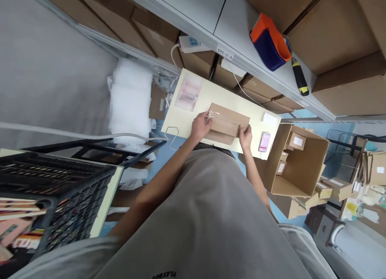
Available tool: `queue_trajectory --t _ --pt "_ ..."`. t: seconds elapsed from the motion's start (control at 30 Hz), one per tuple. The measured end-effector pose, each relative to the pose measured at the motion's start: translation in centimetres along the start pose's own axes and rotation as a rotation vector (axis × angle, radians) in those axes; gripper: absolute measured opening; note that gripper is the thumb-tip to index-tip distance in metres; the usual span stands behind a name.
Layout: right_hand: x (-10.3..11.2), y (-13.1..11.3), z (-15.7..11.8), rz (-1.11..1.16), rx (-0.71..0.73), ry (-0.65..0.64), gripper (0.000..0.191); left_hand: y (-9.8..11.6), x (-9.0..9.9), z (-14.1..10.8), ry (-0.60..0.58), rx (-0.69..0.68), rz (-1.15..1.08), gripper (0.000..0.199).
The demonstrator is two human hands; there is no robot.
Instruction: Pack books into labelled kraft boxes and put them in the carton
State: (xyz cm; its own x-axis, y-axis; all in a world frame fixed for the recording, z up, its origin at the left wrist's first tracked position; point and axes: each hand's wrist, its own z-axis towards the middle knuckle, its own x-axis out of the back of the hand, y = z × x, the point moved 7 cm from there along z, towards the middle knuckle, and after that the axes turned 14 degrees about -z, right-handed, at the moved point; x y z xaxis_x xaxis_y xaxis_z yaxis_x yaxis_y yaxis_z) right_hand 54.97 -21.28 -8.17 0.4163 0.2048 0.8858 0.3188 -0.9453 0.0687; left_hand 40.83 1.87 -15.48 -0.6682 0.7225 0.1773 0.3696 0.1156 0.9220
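A long brown cardboard box (pixel 228 120) with clear tape along its top is held over a pale yellow tabletop (pixel 181 124). My left hand (pixel 201 125) grips its left end, fingers curled at the taped corner. At the right end, my right hand (pixel 245 137) pinches the lower corner between thumb and fingers. To the right on the table lie a smartphone (pixel 264 142) and a white label or paper slip (pixel 269 118). A blurred pink-printed sheet (pixel 189 93) is at the table's left end.
Above, a grey shelf (pixel 208 13) carries an orange and blue tape dispenser (pixel 269 41) and a black-yellow utility knife (pixel 300 77). A large open carton (pixel 301 162) with small boxes stands right. White wrapping foam (pixel 129 98) and a black crate (pixel 75 206) are left.
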Motion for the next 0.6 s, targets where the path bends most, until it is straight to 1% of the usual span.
queue_trajectory --t 0.07,0.13,0.2,0.27,0.33,0.4,0.5,0.53,0.6 --pt "-0.6 -0.8 0.3 0.013 -0.01 -0.022 0.077 0.3 -1.0 0.0 0.007 -0.049 0.067 0.041" --pt "-0.9 -1.1 0.7 0.053 -0.037 -0.047 0.077 0.5 -1.8 0.2 0.017 -0.096 0.127 0.05" --pt "-1.4 -1.1 0.9 0.06 -0.062 -0.092 0.079 0.2 -2.4 0.4 0.028 -0.111 0.158 0.062" --pt "-1.8 -1.1 0.9 0.001 -0.047 -0.127 0.078 -0.2 -2.6 0.9 0.045 -0.105 0.155 0.07" --pt "-2.2 -1.3 0.7 -0.084 -0.001 -0.131 0.075 -0.6 -2.4 1.6 0.05 -0.095 0.144 0.067" --pt "-2.4 -1.4 0.4 -0.118 0.023 -0.108 0.072 -0.9 -1.8 2.2 0.023 -0.06 0.148 0.056" --pt "-2.5 -1.0 0.3 -0.023 -0.022 -0.05 0.072 -1.3 -0.5 3.0 -0.066 0.005 0.099 0.045" --pt "-2.6 -0.8 0.4 0.022 -0.042 -0.026 0.072 -1.2 0.0 3.1 -0.092 0.005 0.059 0.043" --pt "-2.7 -0.5 0.5 0.083 -0.069 0.016 0.071 -0.7 1.0 3.3 -0.119 -0.035 -0.026 0.041"
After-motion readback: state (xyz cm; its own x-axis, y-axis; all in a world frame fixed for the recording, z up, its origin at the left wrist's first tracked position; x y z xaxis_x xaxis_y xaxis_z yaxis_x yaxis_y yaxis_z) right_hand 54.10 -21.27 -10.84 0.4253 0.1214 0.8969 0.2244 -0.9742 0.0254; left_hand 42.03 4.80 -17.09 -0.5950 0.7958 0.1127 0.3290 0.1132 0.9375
